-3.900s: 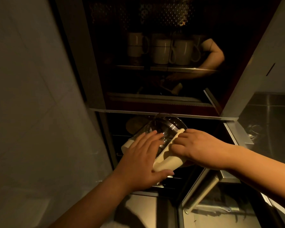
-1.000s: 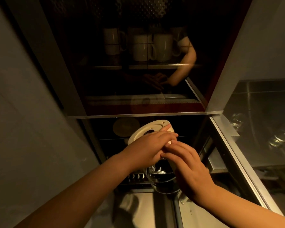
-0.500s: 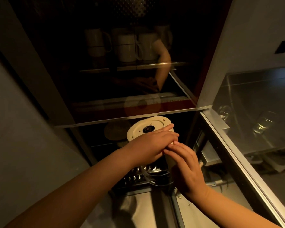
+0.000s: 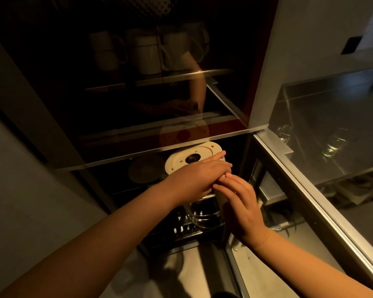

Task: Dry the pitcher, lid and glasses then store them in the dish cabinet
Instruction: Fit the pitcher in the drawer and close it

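A glass pitcher (image 4: 199, 214) with a cream lid (image 4: 190, 158) on top stands upright on the rack in the lower compartment of the dish cabinet (image 4: 258, 100). My left hand (image 4: 194, 179) lies over the front of the lid, fingers reaching across it. My right hand (image 4: 239, 203) wraps the pitcher's cream handle side, which it mostly hides. Two glasses (image 4: 332, 145) stand on the steel counter to the right.
White mugs (image 4: 146, 52) sit on the upper shelf behind dark glass. A round plate (image 4: 145, 172) stands left of the pitcher in the lower compartment. The open cabinet door (image 4: 293, 190) juts out on the right. A grey wall (image 4: 19, 190) closes the left side.
The pitcher went from tilted in both hands to upright with the lid on, inside the lower compartment. Over the last second my hands hardly moved; the view swung slightly right.
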Action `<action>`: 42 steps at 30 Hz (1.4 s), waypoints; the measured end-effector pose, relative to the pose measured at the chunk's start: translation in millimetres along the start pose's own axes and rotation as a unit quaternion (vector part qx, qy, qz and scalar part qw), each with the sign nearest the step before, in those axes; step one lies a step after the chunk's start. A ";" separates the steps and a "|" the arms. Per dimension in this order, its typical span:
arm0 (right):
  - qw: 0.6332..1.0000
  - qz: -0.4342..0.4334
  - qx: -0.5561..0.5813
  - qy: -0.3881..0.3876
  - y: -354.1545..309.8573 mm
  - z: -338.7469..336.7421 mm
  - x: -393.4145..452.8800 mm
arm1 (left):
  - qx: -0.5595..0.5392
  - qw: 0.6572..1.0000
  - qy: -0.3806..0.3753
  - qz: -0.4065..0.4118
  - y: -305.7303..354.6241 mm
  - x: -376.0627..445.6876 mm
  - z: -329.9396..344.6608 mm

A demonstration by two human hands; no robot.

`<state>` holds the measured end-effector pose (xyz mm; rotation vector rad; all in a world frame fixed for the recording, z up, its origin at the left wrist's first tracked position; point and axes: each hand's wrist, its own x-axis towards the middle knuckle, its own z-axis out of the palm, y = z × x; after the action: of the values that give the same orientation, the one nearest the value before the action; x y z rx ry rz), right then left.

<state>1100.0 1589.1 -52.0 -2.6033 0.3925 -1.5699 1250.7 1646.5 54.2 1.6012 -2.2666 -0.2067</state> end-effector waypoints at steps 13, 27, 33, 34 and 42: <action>0.998 0.040 -0.004 0.050 16.6 21.7 -16.5 | 0.058 0.997 -0.045 0.005 -4.0 23.0 13.4; 0.998 0.042 -0.008 0.048 36.0 52.5 -19.1 | 0.117 0.991 -0.067 0.002 -30.0 36.2 23.5; 0.998 0.045 -0.006 0.043 42.6 60.8 -15.8 | 0.134 0.989 -0.065 -0.001 -38.3 37.5 25.0; 0.998 0.044 -0.006 0.046 43.2 61.3 -14.5 | 0.135 0.989 -0.064 0.000 -38.9 38.2 23.9; 0.997 0.035 -0.015 0.069 44.9 62.0 -5.3 | 0.166 0.984 -0.047 0.034 -42.6 44.4 18.2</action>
<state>1144.1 1543.0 -94.7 -2.4817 0.5160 -1.7379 1268.5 1588.6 32.8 1.6984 -2.5289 0.1230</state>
